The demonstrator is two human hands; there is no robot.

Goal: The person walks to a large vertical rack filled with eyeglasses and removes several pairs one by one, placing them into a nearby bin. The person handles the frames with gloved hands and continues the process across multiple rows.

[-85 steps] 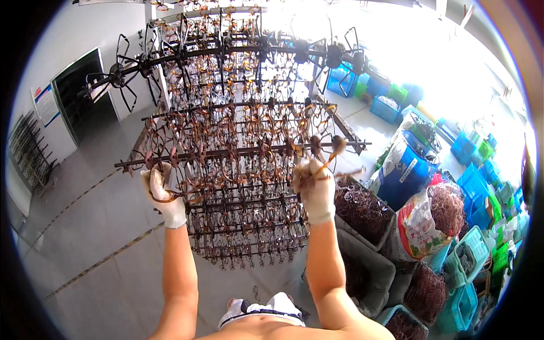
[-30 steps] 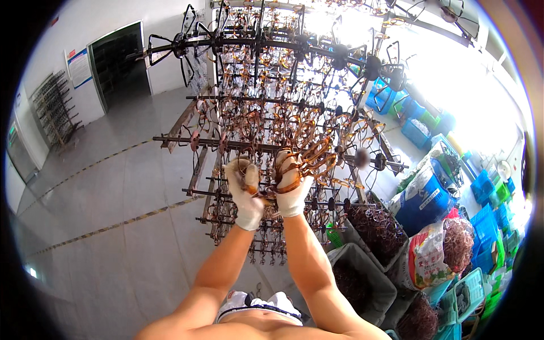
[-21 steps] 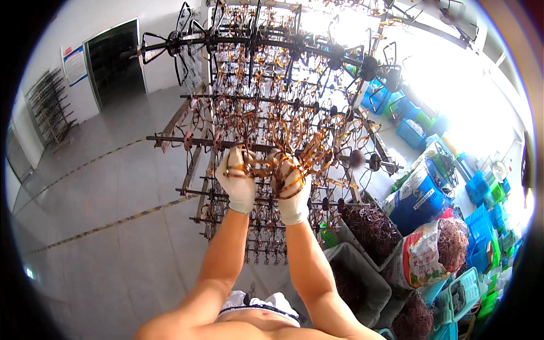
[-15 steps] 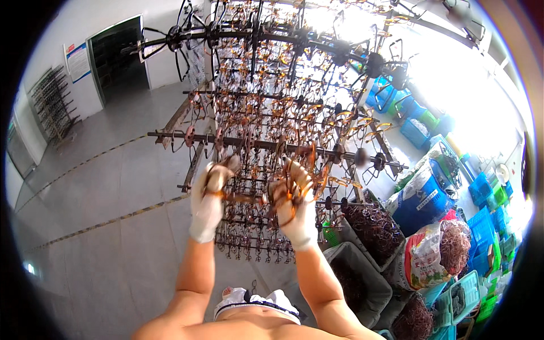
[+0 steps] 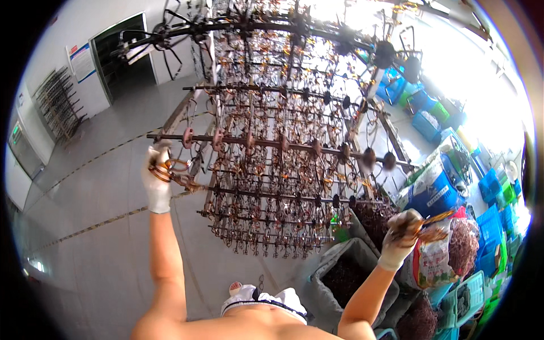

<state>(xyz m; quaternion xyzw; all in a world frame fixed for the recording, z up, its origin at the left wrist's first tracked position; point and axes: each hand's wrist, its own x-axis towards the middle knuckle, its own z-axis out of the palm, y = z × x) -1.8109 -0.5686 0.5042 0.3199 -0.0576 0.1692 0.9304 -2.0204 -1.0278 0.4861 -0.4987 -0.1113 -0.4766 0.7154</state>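
Note:
My left hand (image 5: 158, 175) in a white glove is closed on some amber, looped eyeglass frames just beneath the left end of a dark rack bar (image 5: 266, 141) with discs along it. My gloved right hand (image 5: 401, 238) is out at the lower right, over the bags, closed on more amber frames (image 5: 435, 218). Behind and below the bar hangs a tall rack (image 5: 266, 170) densely hung with many small wire frames. A larger black bar with pronged holders (image 5: 272, 27) crosses above.
A grey lined bin (image 5: 320, 283), a blue bag (image 5: 433, 190), a sack of reddish wire scrap (image 5: 459, 246) and teal, blue and green crates (image 5: 462, 303) crowd the right. At left are a doorway (image 5: 122, 65), a leaning rack (image 5: 59, 102) and taped floor lines (image 5: 99, 226).
My hands, together at the middle of the rack a second ago, have separated: the left moved to the bar's left end, the right out and down to the right, both still holding amber frames.

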